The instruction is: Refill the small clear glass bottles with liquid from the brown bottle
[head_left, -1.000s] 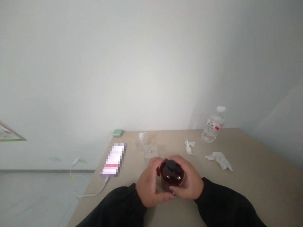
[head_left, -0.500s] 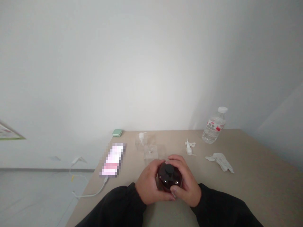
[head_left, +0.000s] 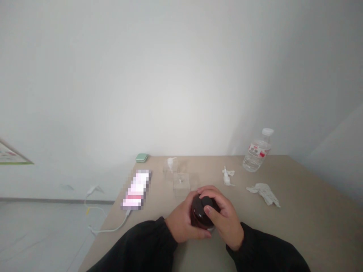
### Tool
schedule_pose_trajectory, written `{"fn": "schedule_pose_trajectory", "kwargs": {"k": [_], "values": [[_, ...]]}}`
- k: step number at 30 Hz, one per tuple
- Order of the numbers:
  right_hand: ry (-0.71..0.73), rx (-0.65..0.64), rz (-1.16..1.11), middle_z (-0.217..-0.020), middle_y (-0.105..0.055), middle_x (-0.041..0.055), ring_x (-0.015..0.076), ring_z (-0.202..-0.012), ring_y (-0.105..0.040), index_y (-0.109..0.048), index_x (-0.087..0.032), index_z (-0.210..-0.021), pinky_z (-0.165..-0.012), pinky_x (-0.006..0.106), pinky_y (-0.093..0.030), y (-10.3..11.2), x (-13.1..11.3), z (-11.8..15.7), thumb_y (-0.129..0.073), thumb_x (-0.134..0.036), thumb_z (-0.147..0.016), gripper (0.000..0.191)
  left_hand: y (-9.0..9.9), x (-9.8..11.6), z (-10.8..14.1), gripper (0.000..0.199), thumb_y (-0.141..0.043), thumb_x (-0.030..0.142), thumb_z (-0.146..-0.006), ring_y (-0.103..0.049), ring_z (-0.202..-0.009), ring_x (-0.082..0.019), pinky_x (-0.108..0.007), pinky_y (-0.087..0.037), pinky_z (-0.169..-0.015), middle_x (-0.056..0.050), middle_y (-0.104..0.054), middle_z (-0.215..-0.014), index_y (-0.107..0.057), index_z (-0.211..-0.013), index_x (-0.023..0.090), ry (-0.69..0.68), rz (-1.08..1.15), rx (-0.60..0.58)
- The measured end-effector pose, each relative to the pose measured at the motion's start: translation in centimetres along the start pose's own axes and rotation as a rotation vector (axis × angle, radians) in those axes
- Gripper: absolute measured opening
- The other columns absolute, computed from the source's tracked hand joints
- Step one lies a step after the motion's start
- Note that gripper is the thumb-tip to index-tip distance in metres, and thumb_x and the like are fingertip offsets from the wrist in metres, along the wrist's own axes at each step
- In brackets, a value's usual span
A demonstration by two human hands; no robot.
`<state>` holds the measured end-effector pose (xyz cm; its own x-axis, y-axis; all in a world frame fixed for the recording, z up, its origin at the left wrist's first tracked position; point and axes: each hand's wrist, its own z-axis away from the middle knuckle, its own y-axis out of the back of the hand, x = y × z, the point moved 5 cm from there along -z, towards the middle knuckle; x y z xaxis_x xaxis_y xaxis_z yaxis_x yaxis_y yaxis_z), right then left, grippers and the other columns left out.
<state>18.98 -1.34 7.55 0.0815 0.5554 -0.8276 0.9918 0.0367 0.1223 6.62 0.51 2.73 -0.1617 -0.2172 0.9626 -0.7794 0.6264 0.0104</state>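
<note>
Our left hand (head_left: 181, 224) wraps the side of a dark-brown, glossy, rounded bottle (head_left: 198, 216); our right hand (head_left: 227, 221) grips it opposite, thumb at its round black cap (head_left: 208, 200). We hold the bottle between both hands at the near part of a beige, smooth-topped table (head_left: 297, 215); whether its base touches, we cannot tell. Beyond the bottle, the table's far edge meets a plain whitish wall (head_left: 176, 75); far to the bottle's left, pale floor (head_left: 34, 234) runs below a grey skirting strip (head_left: 56, 200). Cap end faces up towards us; long axis roughly upright, seen nearly end-on.
</note>
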Motion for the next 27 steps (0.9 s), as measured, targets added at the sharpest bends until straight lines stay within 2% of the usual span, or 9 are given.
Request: {"fn": "schedule_pose_trajectory", "kwargs": {"k": [6, 10, 17, 23, 27], "values": [[0.024, -0.103, 0.018, -0.104, -0.063, 0.0073, 0.0230, -0.099, -0.062, -0.069, -0.025, -0.097, -0.089, 0.034, -0.047, 0.0, -0.1, -0.4, -0.054, -0.050, -0.091, 0.030, 0.1, 0.7, 0.0, 0.094, -0.089, 0.022, -0.054, -0.053, -0.120, -0.031, -0.046, -0.039, -0.106, -0.010, -0.054, -0.130, -0.041, -0.134, 0.021, -0.030, -0.071, -0.001], [0.020, -0.120, -0.013, -0.105, -0.063, 0.0074, 0.0236, -0.101, -0.062, -0.070, -0.026, -0.100, -0.091, 0.035, -0.047, 0.1, 0.3, -0.4, -0.054, -0.051, -0.091, 0.031, 0.0, 0.7, 0.0, 0.092, -0.089, 0.020, -0.055, -0.052, -0.121, -0.031, -0.046, -0.040, -0.106, -0.010, -0.054, -0.130, -0.041, -0.134, 0.020, -0.030, -0.031, 0.000], [-0.125, -0.036, -0.146, -0.108, -0.067, 0.0056, 0.0221, -0.101, -0.063, -0.060, -0.029, -0.121, -0.090, 0.033, -0.049, 0.2, 2.1, 0.6, -0.062, -0.050, -0.086, 0.042, -0.1, 0.2, 0.1, 0.093, -0.087, 0.016, -0.056, -0.053, -0.121, -0.031, -0.047, -0.041, -0.104, -0.011, -0.054, -0.131, -0.039, -0.136, 0.021, 0.017, 0.004, -0.012], [-0.223, 0.051, -0.246, -0.104, -0.070, 0.0045, 0.0203, -0.102, -0.064, -0.064, -0.028, -0.113, -0.092, 0.032, -0.049, 0.2, 2.7, 0.8, -0.053, -0.047, -0.093, 0.030, -0.1, 0.2, 0.0, 0.097, -0.087, 0.015, -0.054, -0.051, -0.123, -0.032, -0.046, -0.038, -0.107, -0.012, -0.051, -0.135, -0.037, -0.137, 0.021, -0.009, 0.019, -0.014], [-0.156, 0.030, -0.252, -0.105, -0.068, 0.0051, 0.0213, -0.102, -0.063, -0.065, -0.027, -0.111, -0.091, 0.032, -0.050, 0.2, 2.4, 0.7, -0.056, -0.052, -0.089, 0.035, 0.0, 0.4, 0.0, 0.095, -0.087, 0.016, -0.054, -0.052, -0.121, -0.032, -0.046, -0.040, -0.104, -0.012, -0.054, -0.131, -0.038, -0.135, 0.020, 0.009, -0.004, -0.010]]}}
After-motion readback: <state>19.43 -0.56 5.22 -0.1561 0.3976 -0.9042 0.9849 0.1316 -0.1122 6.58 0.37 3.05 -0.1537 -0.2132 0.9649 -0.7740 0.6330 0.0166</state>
